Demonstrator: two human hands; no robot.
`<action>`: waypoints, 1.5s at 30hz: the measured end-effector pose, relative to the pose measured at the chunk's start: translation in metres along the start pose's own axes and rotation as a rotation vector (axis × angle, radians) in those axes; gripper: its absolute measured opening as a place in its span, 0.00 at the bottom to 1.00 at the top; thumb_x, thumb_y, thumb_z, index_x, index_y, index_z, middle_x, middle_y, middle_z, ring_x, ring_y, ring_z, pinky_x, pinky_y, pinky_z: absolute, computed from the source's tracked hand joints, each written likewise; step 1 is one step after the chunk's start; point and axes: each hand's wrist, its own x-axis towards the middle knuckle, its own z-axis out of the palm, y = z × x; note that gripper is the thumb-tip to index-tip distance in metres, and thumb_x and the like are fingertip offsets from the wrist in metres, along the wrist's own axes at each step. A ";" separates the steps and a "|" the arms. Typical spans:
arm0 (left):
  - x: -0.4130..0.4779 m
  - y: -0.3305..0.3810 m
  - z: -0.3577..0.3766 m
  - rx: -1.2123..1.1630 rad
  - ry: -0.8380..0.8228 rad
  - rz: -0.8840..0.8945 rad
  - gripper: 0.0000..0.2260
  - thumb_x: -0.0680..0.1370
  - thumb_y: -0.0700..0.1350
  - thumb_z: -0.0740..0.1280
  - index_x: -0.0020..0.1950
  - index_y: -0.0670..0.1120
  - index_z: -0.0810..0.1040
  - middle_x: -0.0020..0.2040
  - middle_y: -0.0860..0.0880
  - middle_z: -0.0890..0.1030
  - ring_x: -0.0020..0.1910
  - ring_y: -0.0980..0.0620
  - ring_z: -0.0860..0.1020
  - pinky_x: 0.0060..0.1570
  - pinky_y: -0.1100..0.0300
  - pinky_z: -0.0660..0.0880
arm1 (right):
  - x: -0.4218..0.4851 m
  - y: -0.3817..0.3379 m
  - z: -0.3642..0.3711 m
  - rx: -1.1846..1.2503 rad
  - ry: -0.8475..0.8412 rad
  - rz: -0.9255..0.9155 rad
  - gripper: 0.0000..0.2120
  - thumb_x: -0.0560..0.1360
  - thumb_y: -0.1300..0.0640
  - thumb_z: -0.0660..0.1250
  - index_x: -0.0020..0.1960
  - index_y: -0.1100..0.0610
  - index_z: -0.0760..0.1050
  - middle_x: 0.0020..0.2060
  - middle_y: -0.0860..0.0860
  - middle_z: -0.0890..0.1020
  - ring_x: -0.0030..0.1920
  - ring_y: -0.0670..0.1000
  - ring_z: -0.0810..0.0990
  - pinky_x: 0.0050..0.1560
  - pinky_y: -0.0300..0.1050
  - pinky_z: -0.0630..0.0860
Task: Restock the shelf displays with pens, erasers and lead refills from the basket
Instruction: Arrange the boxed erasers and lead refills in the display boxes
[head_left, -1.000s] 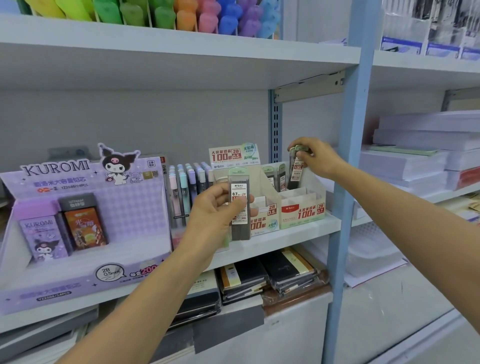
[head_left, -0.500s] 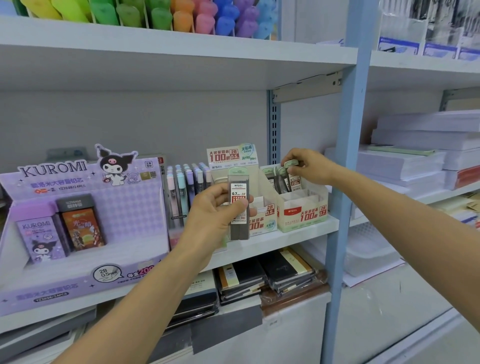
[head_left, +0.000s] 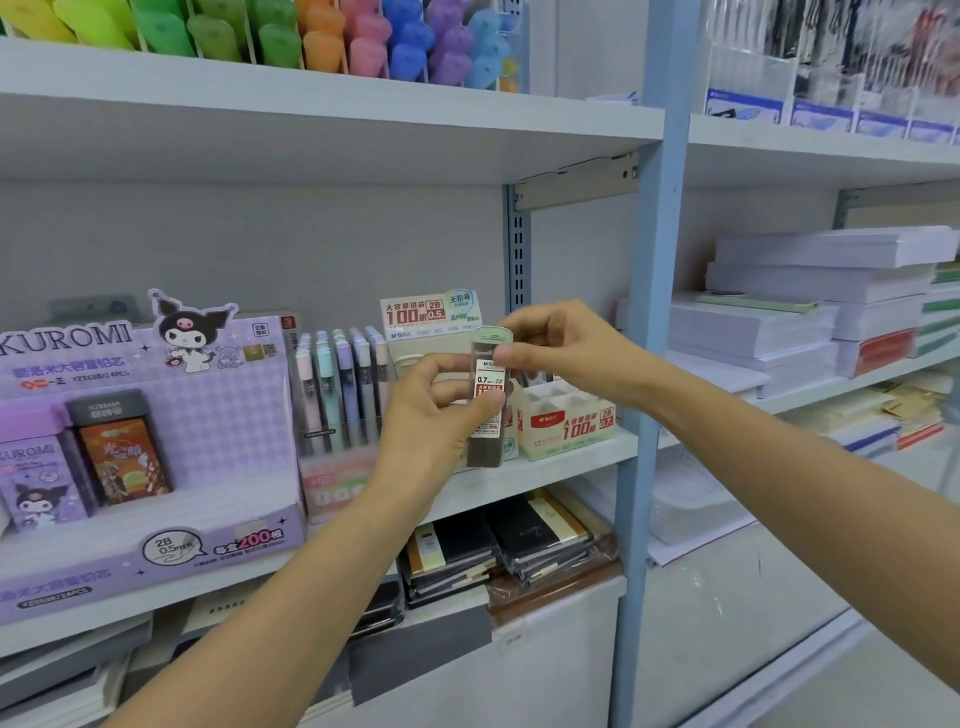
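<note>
Lead refill case (head_left: 487, 402), upright, held in front of the middle shelf (head_left: 545, 467) by both hands: left hand (head_left: 436, 415) closed round its lower body, right hand (head_left: 561, 348) pinching the pale green cap end. Label reads 0.7 2B. Behind it, 0.7 display box (head_left: 569, 423) on the shelf; pastel pens (head_left: 340, 384) and purple Kuromi display (head_left: 150, 436) to the left.

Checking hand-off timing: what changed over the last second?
The right hand put its lead refill into the 0.7 display box, let go, and came left to pinch the top of the 0.7 refill. The left hand held that refill throughout; shelf stock unchanged.
</note>
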 end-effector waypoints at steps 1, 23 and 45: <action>0.000 -0.002 0.002 0.032 0.010 0.024 0.13 0.74 0.39 0.72 0.57 0.47 0.75 0.48 0.49 0.86 0.46 0.54 0.84 0.44 0.59 0.81 | -0.001 0.000 -0.003 0.013 0.007 -0.007 0.09 0.77 0.57 0.67 0.56 0.56 0.80 0.44 0.45 0.85 0.41 0.40 0.81 0.42 0.32 0.76; 0.010 -0.059 0.011 1.467 -0.281 0.630 0.33 0.80 0.52 0.62 0.80 0.49 0.49 0.79 0.50 0.54 0.78 0.49 0.50 0.76 0.51 0.40 | 0.029 0.067 -0.062 -0.325 0.128 0.052 0.05 0.81 0.59 0.60 0.50 0.50 0.73 0.45 0.50 0.79 0.47 0.48 0.78 0.53 0.50 0.79; 0.008 -0.057 0.008 1.407 -0.285 0.687 0.31 0.78 0.50 0.64 0.78 0.47 0.57 0.78 0.49 0.60 0.76 0.49 0.57 0.75 0.53 0.46 | 0.047 0.072 -0.048 -0.203 0.280 0.096 0.05 0.82 0.63 0.56 0.57 0.56 0.68 0.50 0.60 0.80 0.47 0.54 0.81 0.47 0.45 0.81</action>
